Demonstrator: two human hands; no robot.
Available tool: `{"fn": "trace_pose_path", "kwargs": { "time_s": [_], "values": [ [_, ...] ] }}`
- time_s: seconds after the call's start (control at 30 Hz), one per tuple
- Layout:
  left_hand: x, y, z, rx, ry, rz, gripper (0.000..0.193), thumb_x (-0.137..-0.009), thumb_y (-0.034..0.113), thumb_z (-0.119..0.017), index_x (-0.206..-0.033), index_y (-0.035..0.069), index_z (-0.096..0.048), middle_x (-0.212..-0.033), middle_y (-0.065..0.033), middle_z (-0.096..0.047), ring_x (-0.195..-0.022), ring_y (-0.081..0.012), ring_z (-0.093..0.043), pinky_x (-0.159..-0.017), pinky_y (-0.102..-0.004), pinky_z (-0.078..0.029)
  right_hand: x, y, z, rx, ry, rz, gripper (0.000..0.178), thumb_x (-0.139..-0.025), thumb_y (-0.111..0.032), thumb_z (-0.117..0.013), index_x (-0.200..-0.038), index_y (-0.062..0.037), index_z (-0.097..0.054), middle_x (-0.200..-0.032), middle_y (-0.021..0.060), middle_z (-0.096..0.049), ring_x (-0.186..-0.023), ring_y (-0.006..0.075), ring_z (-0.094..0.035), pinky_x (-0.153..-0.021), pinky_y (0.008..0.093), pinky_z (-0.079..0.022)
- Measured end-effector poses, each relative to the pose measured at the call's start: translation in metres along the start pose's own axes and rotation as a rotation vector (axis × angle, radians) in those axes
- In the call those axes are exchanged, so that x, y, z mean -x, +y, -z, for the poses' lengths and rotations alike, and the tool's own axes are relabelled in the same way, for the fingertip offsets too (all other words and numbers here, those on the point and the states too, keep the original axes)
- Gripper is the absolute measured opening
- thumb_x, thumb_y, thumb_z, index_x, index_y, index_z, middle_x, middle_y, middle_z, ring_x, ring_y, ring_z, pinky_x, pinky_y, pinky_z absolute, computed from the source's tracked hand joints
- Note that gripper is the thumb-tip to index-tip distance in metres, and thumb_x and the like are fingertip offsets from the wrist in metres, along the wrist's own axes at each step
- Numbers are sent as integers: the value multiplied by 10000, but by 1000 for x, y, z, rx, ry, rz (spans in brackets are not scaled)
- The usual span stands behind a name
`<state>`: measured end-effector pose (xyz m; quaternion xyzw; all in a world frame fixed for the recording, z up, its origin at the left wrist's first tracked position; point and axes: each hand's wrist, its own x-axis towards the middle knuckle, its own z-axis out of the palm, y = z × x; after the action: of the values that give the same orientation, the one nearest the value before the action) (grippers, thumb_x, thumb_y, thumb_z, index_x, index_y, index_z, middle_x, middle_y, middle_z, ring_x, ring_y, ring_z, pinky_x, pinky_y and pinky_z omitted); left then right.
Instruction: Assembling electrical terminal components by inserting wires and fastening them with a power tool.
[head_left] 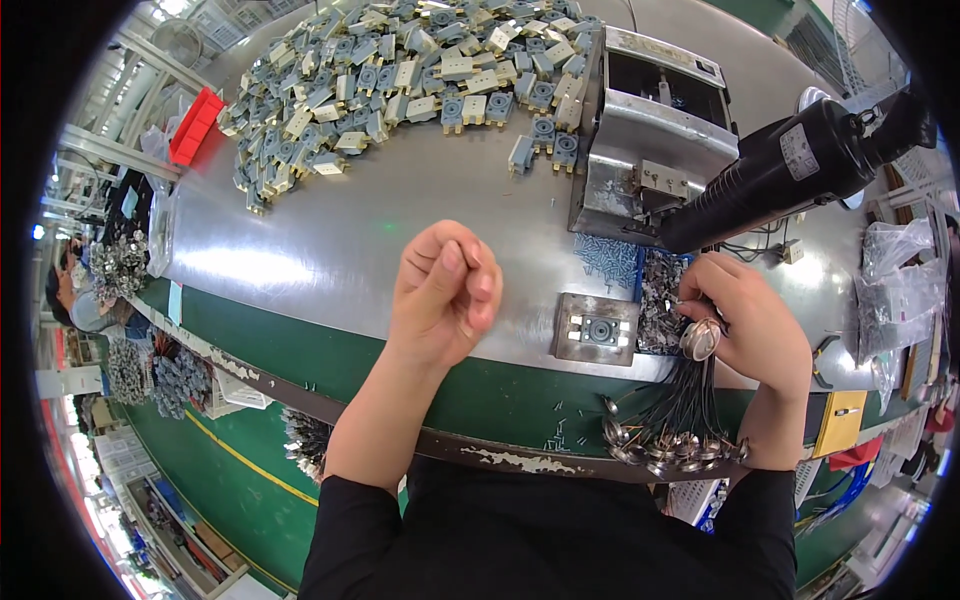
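Note:
My left hand (446,292) is raised over the steel tabletop, its fingers curled in and the thumb pressed against them; anything inside is hidden. On the right, my right hand (742,312) reaches over a blue-edged tray of small dark parts (660,300), fingertips bent down at the parts. A round metal disc (701,340) sits against its curled lower fingers, above a bundle of black wires. Just left of the tray, a metal fixture block (565,343) holds a grey square part (601,331). Small screws (607,260) lie scattered behind the block.
Grey and cream switch-like parts (400,75) are heaped along the back. A black power screwdriver (775,170) leans across a metal machine (655,130) at the right. Wired metal discs (680,452) hang at the front edge. A red bin (197,126) stands far left.

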<state>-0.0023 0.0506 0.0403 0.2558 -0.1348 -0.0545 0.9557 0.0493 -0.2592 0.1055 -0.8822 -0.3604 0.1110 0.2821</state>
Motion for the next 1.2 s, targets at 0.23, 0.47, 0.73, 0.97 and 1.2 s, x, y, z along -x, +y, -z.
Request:
{"fn": "trace_pose_path", "kwargs": {
  "time_s": [0.23,0.47,0.73,0.97,1.2],
  "values": [
    [-9,3,-11,-92,114,-25,217,-1032,212,-564,-1014,-3,-588,-822,-120,-647,-620,-181,-619,-487,-242,-482,2,2,7,-24,64,4,159,-799,6,-688,-881,4,-552,-839,131,-582,-807,346,-570,-720,404,-456],
    [0,-1,8,-321,-24,33,232,-1020,187,-585,-1012,-43,-617,-825,-168,-686,-642,-224,-683,-558,-289,-562,3,11,16,-171,162,-44,128,-806,23,-696,-836,14,-572,-834,121,-650,-782,257,-632,-732,338,-491],
    [4,-20,1,-525,-21,220,173,-922,57,-680,-1056,-37,-622,-904,-176,-696,-730,-227,-709,-607,-303,-581,10,16,21,-274,196,21,126,-761,95,-705,-838,24,-636,-802,131,-664,-762,239,-667,-693,315,-500],
    [6,-22,12,-417,0,185,254,-902,184,-750,-1006,5,-602,-815,-128,-649,-608,-185,-633,-501,-270,-476,4,6,22,-154,101,90,157,-775,21,-722,-930,18,-693,-782,112,-670,-713,269,-658,-660,326,-508],
    [7,-22,7,-331,3,185,239,-935,215,-719,-996,10,-612,-764,-118,-645,-571,-199,-631,-503,-284,-502,4,7,17,-193,52,169,101,-778,-18,-732,-878,-5,-733,-792,118,-693,-719,263,-673,-610,345,-512]
  ]
}}
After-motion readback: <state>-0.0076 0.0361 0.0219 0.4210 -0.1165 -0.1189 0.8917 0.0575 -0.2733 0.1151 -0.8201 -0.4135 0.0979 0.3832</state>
